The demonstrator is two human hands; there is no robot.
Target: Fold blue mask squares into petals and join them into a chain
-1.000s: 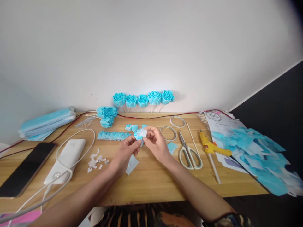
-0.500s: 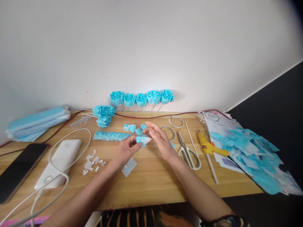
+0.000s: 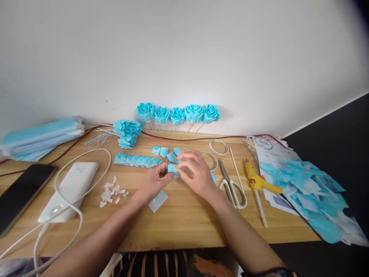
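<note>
Between my two hands is a small folded blue fabric piece (image 3: 173,169) with a white side showing. My left hand (image 3: 154,180) pinches its left edge between thumb and fingers. The fingertips of my right hand (image 3: 197,171) close on its right end. Just behind the hands lie several loose folded blue petals (image 3: 172,157), partly covered by my right fingers. A row of overlapping blue folded petals (image 3: 135,160) runs along the table to the left. In front of my left hand a flat pale square (image 3: 158,201) rests on the wood.
Scissors (image 3: 232,188), a wooden stick (image 3: 236,169) and a yellow glue gun (image 3: 259,181) lie to the right, before a heap of blue scraps (image 3: 311,188). Blue fabric flowers (image 3: 177,115) lean at the wall. Leftward are white snippets (image 3: 111,192), a power bank (image 3: 70,190) and a phone (image 3: 21,192).
My right hand has come in to the folded piece and its fingers have closed on the right end. The left hand keeps its pinch. The camera view has shifted slightly.
</note>
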